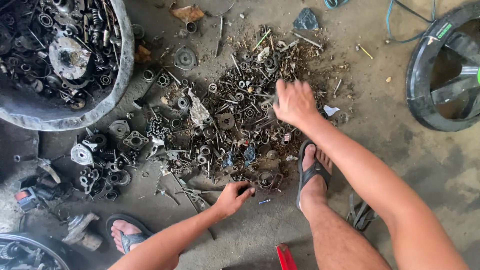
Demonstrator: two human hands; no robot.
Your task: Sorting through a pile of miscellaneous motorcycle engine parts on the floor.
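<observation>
A heap of small rusty metal scrap point(235, 115) — nuts, washers, bearings, bolts, gears — lies spread on the concrete floor. My right hand point(294, 102) reaches into the heap's right side, blurred, fingers curled among the pieces; whether it holds one I cannot tell. My left hand point(232, 196) rests low at the heap's near edge, pinching a small dark piece point(246, 190) between thumb and fingers. My sandalled feet point(312, 172) stand on either side of the near edge.
A big grey tub point(122, 75) full of scrap parts sits at top left. Larger gears and housings point(102, 160) lie left of the heap. A black wheel point(445, 70) stands at right, another tub point(30, 250) at bottom left, a red tool point(285, 256) near my legs.
</observation>
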